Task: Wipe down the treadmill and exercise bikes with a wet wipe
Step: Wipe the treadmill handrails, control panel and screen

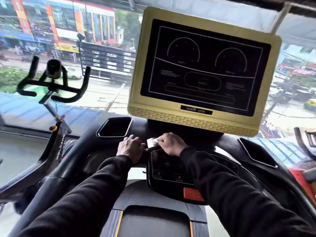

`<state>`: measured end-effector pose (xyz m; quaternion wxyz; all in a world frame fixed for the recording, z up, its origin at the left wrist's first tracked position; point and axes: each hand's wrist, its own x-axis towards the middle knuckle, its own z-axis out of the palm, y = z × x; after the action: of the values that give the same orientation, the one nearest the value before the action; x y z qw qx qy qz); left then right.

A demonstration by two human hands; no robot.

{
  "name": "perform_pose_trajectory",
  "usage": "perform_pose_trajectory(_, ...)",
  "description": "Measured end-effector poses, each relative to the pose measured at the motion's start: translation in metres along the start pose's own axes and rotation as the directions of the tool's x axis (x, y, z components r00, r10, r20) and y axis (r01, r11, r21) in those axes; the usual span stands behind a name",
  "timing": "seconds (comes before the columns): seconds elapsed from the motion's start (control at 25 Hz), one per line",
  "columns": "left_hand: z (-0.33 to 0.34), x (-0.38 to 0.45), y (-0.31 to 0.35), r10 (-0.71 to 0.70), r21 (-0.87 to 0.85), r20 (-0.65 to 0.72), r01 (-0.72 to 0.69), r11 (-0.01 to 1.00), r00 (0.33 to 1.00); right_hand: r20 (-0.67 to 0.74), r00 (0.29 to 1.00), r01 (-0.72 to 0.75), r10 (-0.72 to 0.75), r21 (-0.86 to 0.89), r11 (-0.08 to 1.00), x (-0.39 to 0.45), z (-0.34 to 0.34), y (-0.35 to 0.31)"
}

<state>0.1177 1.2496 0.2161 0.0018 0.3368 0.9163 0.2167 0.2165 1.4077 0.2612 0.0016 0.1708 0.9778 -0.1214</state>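
Gripping white wet wipe (152, 140) — crumpled — both hands, L (130, 148) & R (171, 144).

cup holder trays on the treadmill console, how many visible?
2: left tray beside the left hand; right tray at the console's right end. None appear hidden.
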Motion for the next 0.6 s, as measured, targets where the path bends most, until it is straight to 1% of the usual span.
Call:
perform_pose_trajectory(0.08, 0.007, -0.004, -0.009, -0.023, -0.011, 0.009, 0.023, 1.000, 1.000, 0.107, 0.994, -0.018, 0.020, -0.017, 1.000, 0.011, -0.001, -0.009)
perform_pose_trajectory(0.12, 0.009, -0.006, -0.009, -0.020, -0.020, -0.010, 0.020, 1.000, 1.000, 0.132, 0.991, -0.017, 0.021, -0.033, 0.999, 0.014, 0.000, -0.013)
perform_pose_trajectory(0.24, 0.012, -0.005, -0.011, -0.017, -0.056, -0.058, 0.014, 0.998, 0.998, 0.139, 0.990, 0.033, -0.024, -0.069, 0.997, 0.026, 0.005, -0.030)
perform_pose_trajectory(0.36, 0.014, -0.004, -0.011, -0.043, -0.075, -0.048, 0.039, 0.996, 0.998, 0.230, 0.973, 0.018, -0.004, -0.055, 0.998, 0.050, 0.008, -0.039)
perform_pose_trajectory(0.44, 0.013, -0.003, -0.012, -0.051, -0.073, -0.055, 0.047, 0.996, 0.997, 0.286, 0.958, 0.059, -0.035, -0.075, 0.995, 0.065, 0.010, -0.045)
perform_pose_trajectory(0.52, 0.012, -0.001, -0.011, -0.059, -0.070, -0.054, 0.056, 0.996, 0.997, 0.289, 0.956, 0.077, -0.053, -0.072, 0.994, 0.072, 0.012, -0.044)
perform_pose_trajectory(0.6, 0.012, -0.003, -0.012, -0.063, -0.062, -0.033, 0.060, 0.996, 0.997, 0.188, 0.981, 0.057, -0.051, -0.030, 0.998, 0.068, 0.014, -0.044)
